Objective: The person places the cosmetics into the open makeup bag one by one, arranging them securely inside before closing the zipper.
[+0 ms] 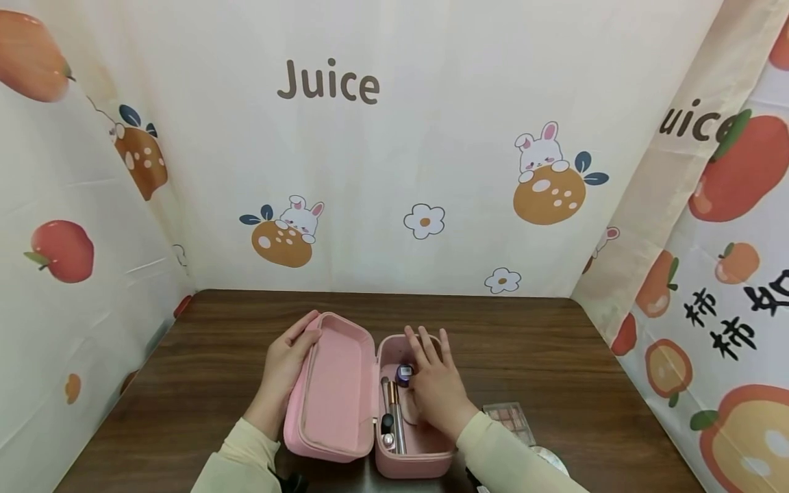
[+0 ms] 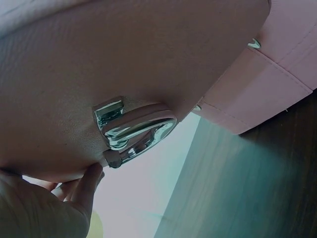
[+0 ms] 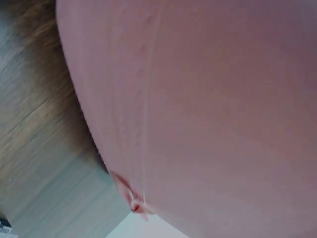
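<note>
My right hand (image 1: 439,387) is in the open pink case (image 1: 414,467), next to the small dark-capped jar (image 1: 404,374).
The case stands on the counter (image 1: 511,342) before me, and the jar is inside it, toward the far end, beside the slim tubes (image 1: 397,418). I think it is best to hold the jar upright and clear of these tubes, with the lid (image 1: 340,390) kept steady. My left hand (image 1: 285,361) pinches the lid's outer edge, thumb on the inner side; its forearm comes from lower left. My right forearm comes from lower right, three fingers spread forward; whether thumb and forefinger grip the jar, I cannot tell. A palette (image 1: 510,420) lies just right of the case.
</note>
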